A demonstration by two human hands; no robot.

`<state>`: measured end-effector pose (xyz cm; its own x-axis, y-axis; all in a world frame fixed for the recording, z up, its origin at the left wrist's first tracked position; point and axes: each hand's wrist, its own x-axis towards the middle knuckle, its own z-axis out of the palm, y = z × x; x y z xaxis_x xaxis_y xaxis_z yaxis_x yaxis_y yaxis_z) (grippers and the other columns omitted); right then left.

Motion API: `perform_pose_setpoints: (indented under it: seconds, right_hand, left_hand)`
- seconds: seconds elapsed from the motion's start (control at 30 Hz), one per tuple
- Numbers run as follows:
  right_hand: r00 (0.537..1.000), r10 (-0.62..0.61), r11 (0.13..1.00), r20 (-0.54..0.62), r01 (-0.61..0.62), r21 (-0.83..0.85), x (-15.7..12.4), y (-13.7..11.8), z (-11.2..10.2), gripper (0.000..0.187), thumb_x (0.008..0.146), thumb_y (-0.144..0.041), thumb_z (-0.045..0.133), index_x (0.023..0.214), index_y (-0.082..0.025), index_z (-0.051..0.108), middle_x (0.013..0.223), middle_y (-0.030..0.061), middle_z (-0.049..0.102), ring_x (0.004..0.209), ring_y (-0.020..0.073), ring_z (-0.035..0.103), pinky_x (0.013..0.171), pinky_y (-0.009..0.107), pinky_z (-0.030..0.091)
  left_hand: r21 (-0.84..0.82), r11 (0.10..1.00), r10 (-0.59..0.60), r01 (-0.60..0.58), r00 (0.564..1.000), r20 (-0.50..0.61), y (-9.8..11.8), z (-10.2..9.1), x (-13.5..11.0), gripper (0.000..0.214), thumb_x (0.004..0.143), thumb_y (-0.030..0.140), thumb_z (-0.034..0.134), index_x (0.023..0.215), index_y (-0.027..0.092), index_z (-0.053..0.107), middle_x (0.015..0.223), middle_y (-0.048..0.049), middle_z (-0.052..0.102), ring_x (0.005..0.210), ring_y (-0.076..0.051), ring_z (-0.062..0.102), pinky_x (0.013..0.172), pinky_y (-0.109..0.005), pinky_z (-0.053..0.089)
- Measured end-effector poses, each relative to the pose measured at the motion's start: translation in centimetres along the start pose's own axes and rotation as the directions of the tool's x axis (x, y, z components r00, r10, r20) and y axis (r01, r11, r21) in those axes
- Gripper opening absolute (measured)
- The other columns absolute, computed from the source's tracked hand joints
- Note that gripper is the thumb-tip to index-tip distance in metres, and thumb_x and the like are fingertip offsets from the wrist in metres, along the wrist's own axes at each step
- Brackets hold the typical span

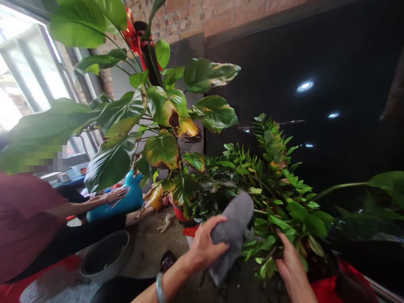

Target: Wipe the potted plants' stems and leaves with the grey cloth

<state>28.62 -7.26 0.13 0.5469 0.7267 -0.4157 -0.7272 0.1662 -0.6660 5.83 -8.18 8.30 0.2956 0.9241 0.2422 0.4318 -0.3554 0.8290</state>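
Observation:
My left hand [203,247] is closed round a grey cloth [232,231], pressing it against the fronds of a low bushy plant [271,185] with small glossy leaves. A pale bangle sits on that wrist. My right hand [292,263] reaches into the same plant's lower leaves from below; its fingertips are hidden among the stems, seemingly gripping one. Behind stands a tall plant [160,113] with big leaves, several yellowed and brown at the edges, tied to a dark pole with red ribbon.
A person in a dark red top [28,219] crouches at left, hands by a blue object [129,198]. A grey basin [105,254] sits on the floor. Red-and-white pots, a brick wall, a window at left and a black glossy panel [315,84] surround the plants.

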Motion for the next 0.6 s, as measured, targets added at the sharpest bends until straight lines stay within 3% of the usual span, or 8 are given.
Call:
perform_pose_setpoints:
  seconds: [0.1,0.17,0.2,0.27,0.37,0.43,0.5,0.6]
  right_hand:
    - [1.000,0.003,1.000,0.016,-0.002,-0.023,0.0,-0.2,-0.2,0.029,0.047,-0.025,0.073,0.075,-0.022,0.066,0.066,-0.0047,0.072,0.062,0.0206,0.068,0.063,0.035,0.057]
    - [1.000,0.004,1.000,0.011,-0.003,-0.030,0.0,-0.3,-0.4,0.029,0.047,-0.025,0.074,0.075,-0.022,0.066,0.064,-0.0049,0.071,0.060,0.0201,0.067,0.066,0.036,0.057]
    - [1.000,0.004,0.999,0.006,-0.004,-0.032,0.1,-0.3,-0.4,0.028,0.047,-0.024,0.074,0.074,-0.022,0.066,0.063,-0.0053,0.071,0.058,0.0196,0.066,0.066,0.036,0.057]
    - [1.000,0.003,0.999,-0.001,-0.003,-0.036,0.3,-0.2,-0.5,0.027,0.048,-0.024,0.073,0.073,-0.023,0.065,0.061,-0.0062,0.070,0.057,0.0194,0.065,0.066,0.037,0.057]
    - [1.000,-0.008,0.999,-0.005,0.007,-0.049,0.6,0.2,-0.4,0.027,0.049,-0.025,0.072,0.075,-0.024,0.064,0.060,-0.0070,0.069,0.062,0.0209,0.066,0.067,0.038,0.056]
    - [1.000,-0.024,0.998,-0.017,0.023,-0.051,0.7,0.4,-0.4,0.027,0.050,-0.025,0.071,0.076,-0.024,0.064,0.061,-0.0075,0.068,0.067,0.0217,0.067,0.067,0.038,0.056]
    - [0.999,-0.031,0.998,-0.021,0.029,-0.053,0.7,0.4,-0.5,0.028,0.050,-0.025,0.072,0.077,-0.024,0.064,0.061,-0.0070,0.068,0.070,0.0229,0.067,0.068,0.039,0.056]
    - [1.000,-0.013,0.998,-0.006,0.013,-0.061,0.5,0.2,-0.7,0.032,0.049,-0.026,0.074,0.079,-0.023,0.065,0.062,-0.0062,0.069,0.070,0.0245,0.068,0.069,0.042,0.055]
  left_hand:
    - [0.117,0.993,-0.024,0.001,0.980,0.197,-2.1,-0.3,-3.6,0.062,0.051,0.008,0.063,0.110,0.026,0.065,0.115,-0.0038,0.068,0.108,-0.027,0.059,0.097,-0.035,0.044]
    - [0.125,0.988,0.065,-0.095,0.973,0.220,-2.1,-1.2,-4.9,0.061,0.051,0.008,0.063,0.109,0.028,0.065,0.112,-0.0022,0.069,0.105,-0.027,0.061,0.094,-0.034,0.046]
    - [0.116,0.984,0.116,-0.139,0.976,0.183,-1.7,-1.8,-5.0,0.059,0.052,0.009,0.062,0.108,0.029,0.066,0.110,-0.0019,0.070,0.103,-0.026,0.062,0.093,-0.034,0.046]
    - [0.098,0.980,0.171,-0.171,0.985,0.004,-0.3,-2.8,-4.0,0.053,0.055,0.013,0.063,0.106,0.026,0.066,0.107,-0.0031,0.070,0.101,-0.026,0.063,0.093,-0.034,0.047]
    - [0.043,0.993,0.117,-0.109,0.947,-0.298,1.3,-3.5,-1.4,0.046,0.061,0.021,0.063,0.107,0.022,0.063,0.110,-0.0051,0.068,0.103,-0.025,0.062,0.093,-0.036,0.047]
    - [-0.006,0.998,0.051,-0.056,0.934,-0.353,1.2,-3.4,-0.7,0.046,0.061,0.022,0.062,0.107,0.020,0.062,0.112,-0.0050,0.067,0.105,-0.025,0.061,0.094,-0.036,0.046]
    - [-0.011,1.000,-0.009,0.006,0.963,-0.268,-0.1,-3.0,-1.4,0.049,0.058,0.018,0.060,0.107,0.021,0.062,0.112,-0.0046,0.067,0.106,-0.025,0.060,0.095,-0.036,0.045]
    - [0.089,0.994,-0.072,0.071,0.997,0.015,-2.8,-2.5,-4.5,0.057,0.051,0.010,0.060,0.106,0.024,0.064,0.112,-0.0033,0.068,0.107,-0.026,0.060,0.098,-0.036,0.043]
